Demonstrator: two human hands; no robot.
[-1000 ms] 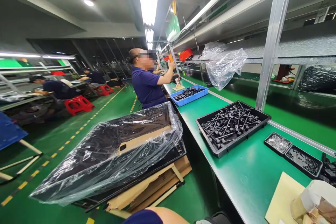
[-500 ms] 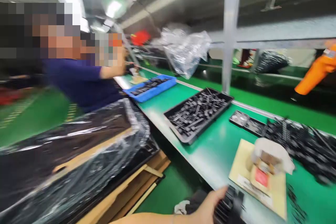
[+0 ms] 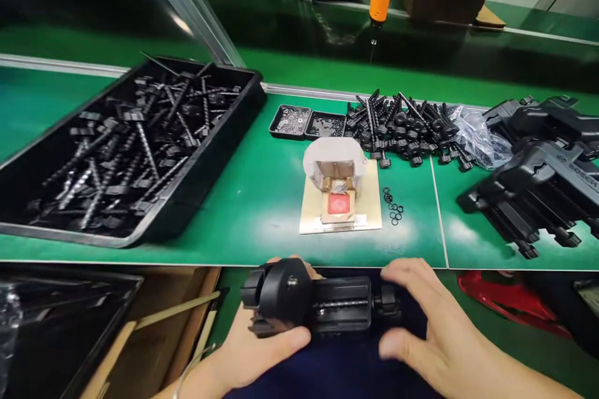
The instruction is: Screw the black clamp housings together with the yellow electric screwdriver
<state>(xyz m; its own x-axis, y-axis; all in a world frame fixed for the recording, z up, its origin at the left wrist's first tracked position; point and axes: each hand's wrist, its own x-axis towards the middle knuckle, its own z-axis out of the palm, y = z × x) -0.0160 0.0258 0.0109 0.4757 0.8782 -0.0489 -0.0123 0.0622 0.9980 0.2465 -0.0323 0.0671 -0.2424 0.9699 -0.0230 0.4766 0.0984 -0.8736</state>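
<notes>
1. Clamp (image 3: pixel 334 299): held nearly level just in front of the table's (image 3: pixel 262 199) near edge, knob (image 3: pixel 388 300) to the right.
2. Tray (image 3: pixel 201 181): far left on the table, full of screws (image 3: pixel 148 156); its raised wall limits sideways room.
3. Left grip (image 3: pixel 255 343): pinching the clamp's rounded end, thumb in front.
4. Board (image 3: pixel 369 187): mid-table; bare surface separates it from the tray.
5. Rings (image 3: pixel 393 206): loose, just right of the board, easily swept aside.
6. Right grip (image 3: pixel 430 318): spread around the knob, apparently without contact. Step in hand, as judged: handling the knob end; gripping it would call for even closing, clear of the edge.
7. Units (image 3: pixel 538 181): far right, bounding the open room.
</notes>
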